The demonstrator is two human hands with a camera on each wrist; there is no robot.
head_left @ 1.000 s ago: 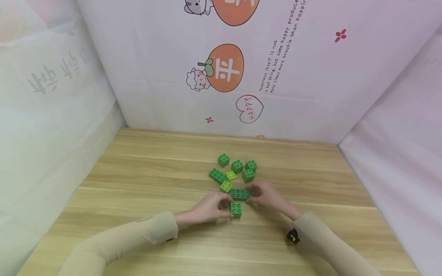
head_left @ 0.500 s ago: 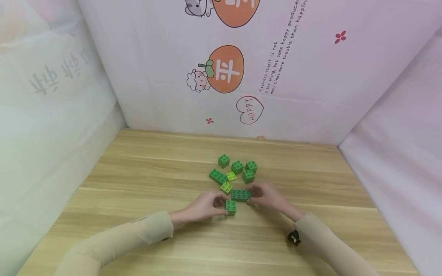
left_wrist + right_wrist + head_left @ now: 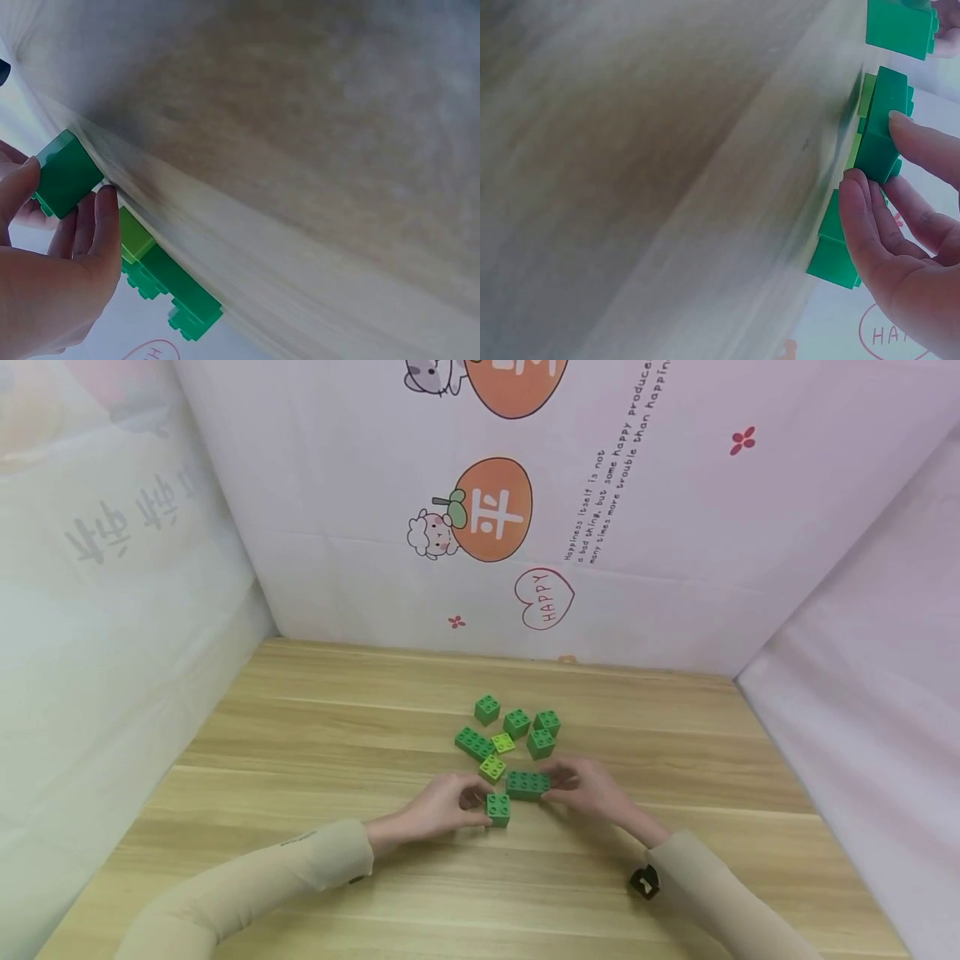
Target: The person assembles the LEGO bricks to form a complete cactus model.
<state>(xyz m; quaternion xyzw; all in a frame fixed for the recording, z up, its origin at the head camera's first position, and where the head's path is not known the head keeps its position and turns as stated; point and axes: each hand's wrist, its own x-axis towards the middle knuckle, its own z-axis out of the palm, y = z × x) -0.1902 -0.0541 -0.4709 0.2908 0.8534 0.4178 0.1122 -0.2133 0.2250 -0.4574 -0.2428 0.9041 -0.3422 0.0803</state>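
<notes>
My left hand (image 3: 446, 806) pinches a square green toy building brick (image 3: 498, 810) from its left side, between thumb and fingers. In the left wrist view this brick (image 3: 69, 176) has its studs turned away from the camera. Just behind and to the right, my right hand (image 3: 588, 789) holds a long dark green brick (image 3: 527, 786) by its right end. The right wrist view has the thumb (image 3: 922, 146) on one face of the long brick (image 3: 883, 120) and the fingers below. A gap separates the two held bricks.
Beyond the hands, on the wooden table (image 3: 337, 718), lie two light green square bricks (image 3: 492, 768), another long green brick (image 3: 474, 742) and several green square bricks (image 3: 516, 722). White printed cloth (image 3: 360, 568) walls the back and both sides.
My left hand has shifted left and slightly away from me with the square brick. My right hand has moved a little right with the long brick, widening the gap. The other bricks stay put.
</notes>
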